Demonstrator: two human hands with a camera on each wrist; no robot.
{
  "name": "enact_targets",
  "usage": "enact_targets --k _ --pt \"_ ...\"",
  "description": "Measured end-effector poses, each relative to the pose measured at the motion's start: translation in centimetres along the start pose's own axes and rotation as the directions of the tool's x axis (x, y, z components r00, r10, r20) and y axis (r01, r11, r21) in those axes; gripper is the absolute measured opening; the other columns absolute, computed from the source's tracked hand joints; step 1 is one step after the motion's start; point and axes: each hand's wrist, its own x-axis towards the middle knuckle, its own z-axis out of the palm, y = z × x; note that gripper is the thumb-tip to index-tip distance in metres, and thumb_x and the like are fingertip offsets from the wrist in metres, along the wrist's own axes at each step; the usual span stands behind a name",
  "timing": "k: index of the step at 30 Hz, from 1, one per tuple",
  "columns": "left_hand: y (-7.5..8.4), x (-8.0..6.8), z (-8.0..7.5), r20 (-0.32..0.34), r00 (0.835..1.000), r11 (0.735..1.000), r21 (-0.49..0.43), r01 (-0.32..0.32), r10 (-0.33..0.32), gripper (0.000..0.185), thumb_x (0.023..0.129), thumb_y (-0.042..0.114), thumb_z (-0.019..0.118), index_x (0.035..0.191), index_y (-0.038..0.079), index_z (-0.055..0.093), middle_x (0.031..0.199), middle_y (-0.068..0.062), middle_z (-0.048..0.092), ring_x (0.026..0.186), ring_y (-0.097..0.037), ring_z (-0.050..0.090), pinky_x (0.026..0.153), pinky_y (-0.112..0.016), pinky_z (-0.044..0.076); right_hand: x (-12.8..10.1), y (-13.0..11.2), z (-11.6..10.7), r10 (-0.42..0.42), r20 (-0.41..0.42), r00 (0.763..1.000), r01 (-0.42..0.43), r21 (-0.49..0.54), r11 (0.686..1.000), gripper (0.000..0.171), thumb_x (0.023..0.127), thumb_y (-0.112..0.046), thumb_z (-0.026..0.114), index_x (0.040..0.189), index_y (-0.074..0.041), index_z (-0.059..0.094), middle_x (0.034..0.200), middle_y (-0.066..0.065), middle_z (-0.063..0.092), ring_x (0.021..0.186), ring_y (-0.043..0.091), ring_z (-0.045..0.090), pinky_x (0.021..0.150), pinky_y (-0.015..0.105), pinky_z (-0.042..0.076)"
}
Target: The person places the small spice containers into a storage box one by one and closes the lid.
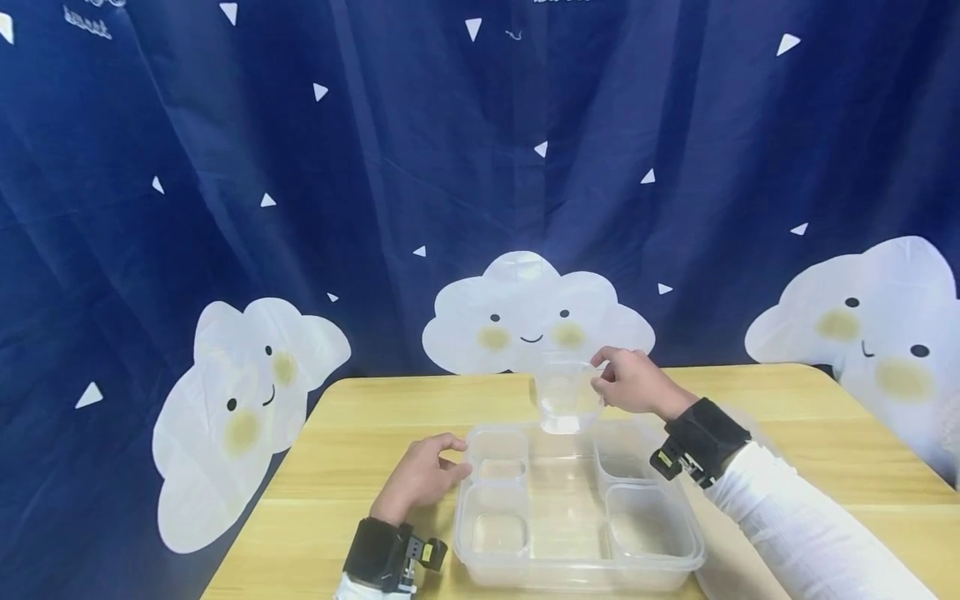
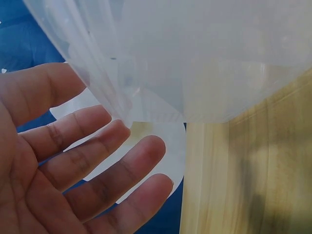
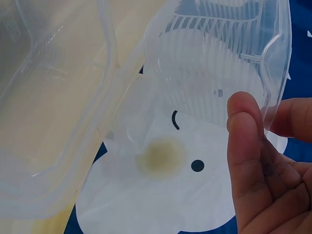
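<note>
Where the right grip (image 1: pixel 633 383) pinches, a see-through tub (image 1: pixel 562 392) hangs off to its left

Held item: one small plastic tub, squarish, mouth apparently upward, with no long axis plain enough to record. It is pinched at its right wall, fingers to either side of the plastic; its bulk lies directly left of the right grip.

Governing relation: tub to large box (image 1: pixel 573 565). From the right grip the box lies lower, toward the wearer and leftward. The tub is at the box's far rim; whether over that rim or just beyond it is hard to judge through see-through plastic. A channel (image 1: pixel 566 508) between two columns of tubs runs near to far, its far end facing the held tub.

Box contents, four: far-right tub (image 1: pixel 626 454), wearer-side of the right grip; near-right tub (image 1: pixel 651 525), behind that; far-left tub (image 1: pixel 497 446), just right of the left grip (image 1: pixel 422 473); near-left tub (image 1: pixel 492 517), wearer-side and right of the left grip.

Left grip: fingers loosely spread, nothing held, tips at the far-left tub; contact cannot be told. It is well apart from the held tub; the right is nearer.

Support: wooden tabletop (image 1: pixel 360 408), beneath both grips.
</note>
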Motion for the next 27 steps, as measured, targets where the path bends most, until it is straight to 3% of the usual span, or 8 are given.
enact_targets --k 14,27 --pt "-0.2 0.0 -0.1 0.002 1.000 1.000 -0.019 0.007 -0.006 0.033 0.089 0.019 0.070 0.118 0.005 0.063 0.119 -0.019 0.063 0.091 -0.023 0.068 0.071 -0.036 0.056 -0.9 -0.4 0.6 -0.022 -0.006 1.000 0.023 0.025 0.999 0.027 0.089 -0.003 0.057 0.112 0.009 0.057 0.064 -0.002 0.063 0.055 0.010 0.059 0.050 0.029 0.047" --pt "0.0 0.1 -0.1 0.003 1.000 1.000 -0.016 0.001 -0.001 0.034 0.089 0.020 0.070 0.118 0.004 0.063 0.119 -0.021 0.063 0.090 -0.023 0.068 0.071 -0.037 0.056 -1.9 -0.3 1.1 -0.048 -0.009 0.999 0.048 0.050 0.998 0.027 0.088 -0.003 0.056 0.113 0.008 0.057 0.064 -0.004 0.063 0.055 0.009 0.060 0.054 0.029 0.048"
